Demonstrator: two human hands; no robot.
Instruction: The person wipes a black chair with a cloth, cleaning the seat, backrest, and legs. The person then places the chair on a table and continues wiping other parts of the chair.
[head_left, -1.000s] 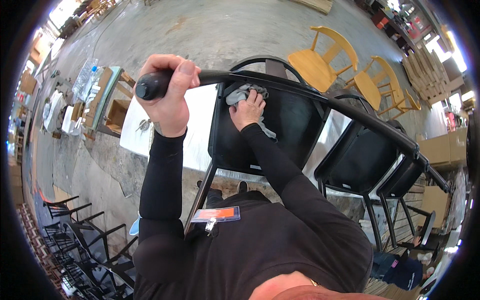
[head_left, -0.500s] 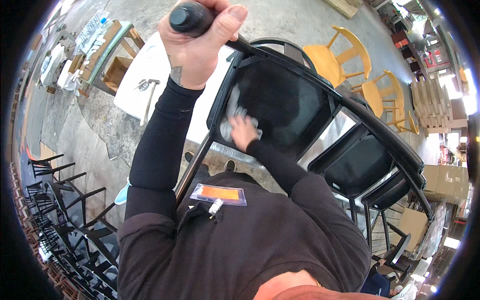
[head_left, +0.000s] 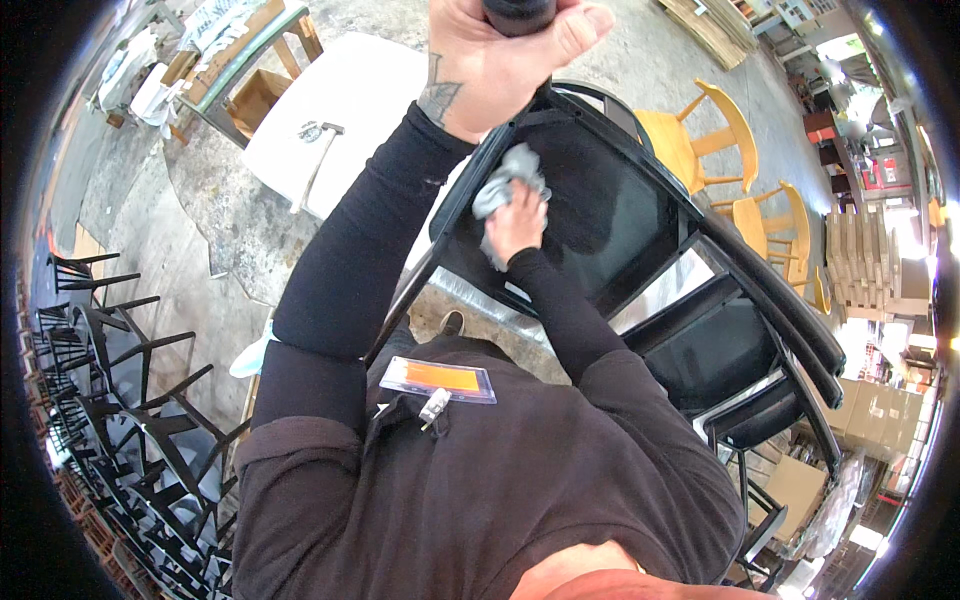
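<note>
A black chair (head_left: 610,195) is upturned in front of me, with the hollow underside of its seat facing up. My left hand (head_left: 500,65) is at the top of the view, wrapped round a thick black chair leg (head_left: 520,12) with a rounded end. Low on the seat's left side, my right hand (head_left: 518,222) presses a crumpled grey rag (head_left: 520,162) against the underside, near the frame's edge. The fingers lie bunched over the cloth and partly hide it.
A white-covered surface (head_left: 375,85) with a hammer (head_left: 318,165) stands beyond my left arm. More black chairs (head_left: 710,345) are close on the right, and yellow wooden chairs (head_left: 700,140) behind. Black chair frames (head_left: 150,350) crowd the left. Cardboard boxes (head_left: 875,420) are at far right.
My left hand and the chair leg have shifted right and slightly up in view. My right hand has slid the rag upward along the seat's left edge.
</note>
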